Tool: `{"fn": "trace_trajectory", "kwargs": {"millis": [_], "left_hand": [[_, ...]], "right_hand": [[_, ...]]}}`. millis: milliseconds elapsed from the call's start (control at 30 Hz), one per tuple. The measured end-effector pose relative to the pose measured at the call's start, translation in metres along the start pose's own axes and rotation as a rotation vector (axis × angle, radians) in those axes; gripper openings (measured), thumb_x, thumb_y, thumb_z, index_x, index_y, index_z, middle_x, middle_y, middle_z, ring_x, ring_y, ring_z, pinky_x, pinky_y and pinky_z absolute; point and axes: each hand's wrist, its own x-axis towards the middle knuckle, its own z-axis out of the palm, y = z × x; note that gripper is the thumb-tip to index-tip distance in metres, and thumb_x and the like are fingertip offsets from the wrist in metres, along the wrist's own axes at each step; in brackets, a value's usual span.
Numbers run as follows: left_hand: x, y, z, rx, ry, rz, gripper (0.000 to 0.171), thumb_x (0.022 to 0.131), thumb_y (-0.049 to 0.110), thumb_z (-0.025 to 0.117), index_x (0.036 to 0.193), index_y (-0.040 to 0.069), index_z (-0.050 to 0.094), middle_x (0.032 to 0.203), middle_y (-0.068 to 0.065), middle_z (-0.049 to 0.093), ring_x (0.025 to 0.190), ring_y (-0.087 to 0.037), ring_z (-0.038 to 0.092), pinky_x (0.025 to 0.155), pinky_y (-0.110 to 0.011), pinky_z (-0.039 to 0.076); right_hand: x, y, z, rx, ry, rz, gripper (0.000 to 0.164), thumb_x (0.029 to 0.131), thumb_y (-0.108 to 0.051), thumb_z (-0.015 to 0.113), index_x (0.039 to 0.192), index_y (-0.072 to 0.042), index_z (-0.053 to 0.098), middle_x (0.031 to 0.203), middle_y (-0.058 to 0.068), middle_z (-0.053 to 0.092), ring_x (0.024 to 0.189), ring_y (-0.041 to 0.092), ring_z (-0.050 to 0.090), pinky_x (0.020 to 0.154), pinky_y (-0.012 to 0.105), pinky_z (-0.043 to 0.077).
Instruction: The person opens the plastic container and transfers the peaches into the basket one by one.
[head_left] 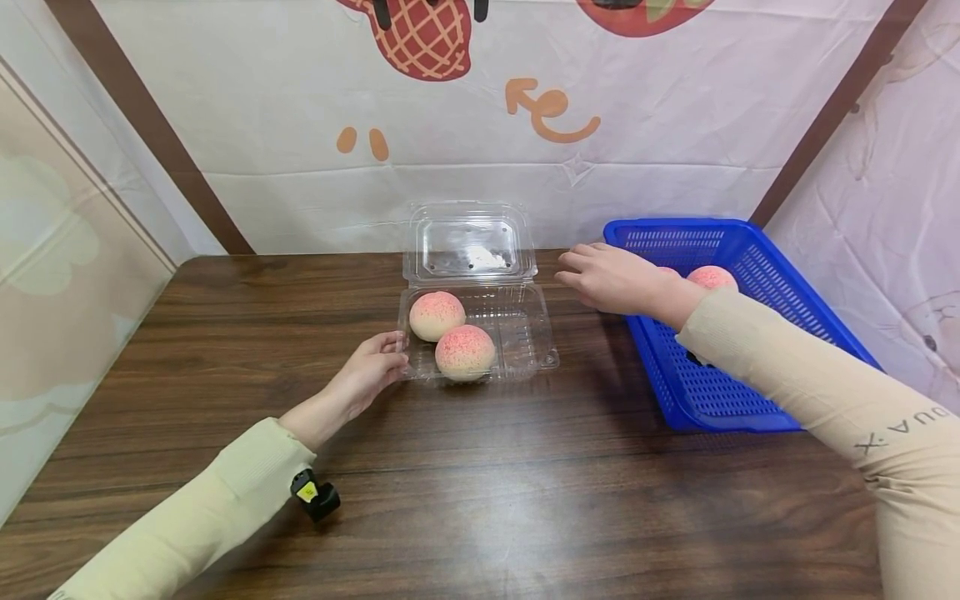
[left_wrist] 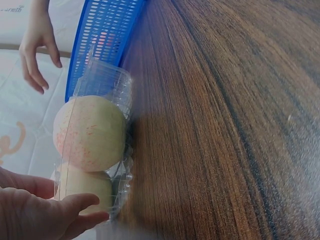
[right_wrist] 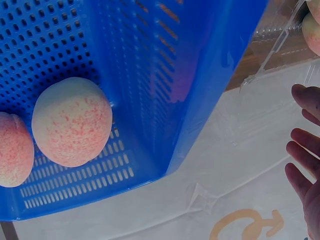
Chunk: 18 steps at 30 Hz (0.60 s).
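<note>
A clear plastic clamshell box [head_left: 517,333] stands on the table with its lid [head_left: 472,242] raised at the back. Two pink-and-cream peaches [head_left: 437,316] [head_left: 465,353] lie in its left half. My left hand [head_left: 367,371] grips the box's left wall; in the left wrist view, thumb and fingers [left_wrist: 82,202] straddle that side. Between the box and a blue basket [head_left: 675,408], my right hand [head_left: 611,279] hovers empty near the basket's left rim, its fingers loosely extended. Two more peaches [right_wrist: 72,122] [right_wrist: 14,150] sit inside the basket.
The dark wood table [head_left: 480,500] carries both containers. A printed cloth [head_left: 300,200] hangs right behind its far edge. A black wrist strap device [head_left: 315,493] is on the left sleeve. The basket's raised walls stand to the right of the box.
</note>
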Motion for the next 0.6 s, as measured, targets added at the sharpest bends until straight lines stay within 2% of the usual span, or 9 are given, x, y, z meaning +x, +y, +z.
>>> {"fn": "trace_trajectory", "kwargs": {"millis": [133,233,400,600], "left_hand": [[0.0,0.0,0.0,-0.006,-0.005,0.009,0.054,0.09,-0.007,0.034,0.137,-0.015,0.01,0.131,-0.024,0.027,0.087,-0.007,0.042,0.076,-0.017,0.043],[0.0,0.0,0.0,-0.007,-0.006,0.013,0.053,0.09,-0.007,0.034,0.137,-0.015,0.011,0.125,-0.021,0.03,0.085,-0.007,0.043,0.074,-0.017,0.043],[0.0,0.0,0.0,-0.008,-0.006,0.013,0.053,0.09,-0.007,0.034,0.137,-0.015,0.012,0.121,-0.019,0.032,0.085,-0.007,0.043,0.074,-0.017,0.043],[0.0,0.0,0.0,-0.003,-0.004,0.009,0.053,0.09,-0.007,0.034,0.137,-0.015,0.012,0.122,-0.019,0.032,0.086,-0.007,0.043,0.075,-0.017,0.043]], "right_hand": [[0.003,-0.003,0.0,-0.009,0.01,-0.006,0.02,0.079,-0.009,0.063,0.097,0.0,0.06,0.101,0.017,0.056,0.092,0.032,0.051,0.078,0.044,0.046],[0.006,-0.006,-0.002,0.004,0.002,-0.002,0.022,0.081,-0.009,0.061,0.102,-0.001,0.06,0.104,0.017,0.055,0.095,0.032,0.051,0.081,0.044,0.045],[0.011,-0.011,-0.005,0.026,-0.009,-0.015,0.029,0.08,-0.007,0.062,0.108,-0.003,0.06,0.106,0.016,0.055,0.099,0.032,0.051,0.087,0.044,0.043],[0.015,-0.014,-0.006,0.014,0.03,-0.049,0.03,0.075,-0.008,0.067,0.104,-0.002,0.061,0.102,0.015,0.056,0.096,0.031,0.051,0.086,0.042,0.043]]}}
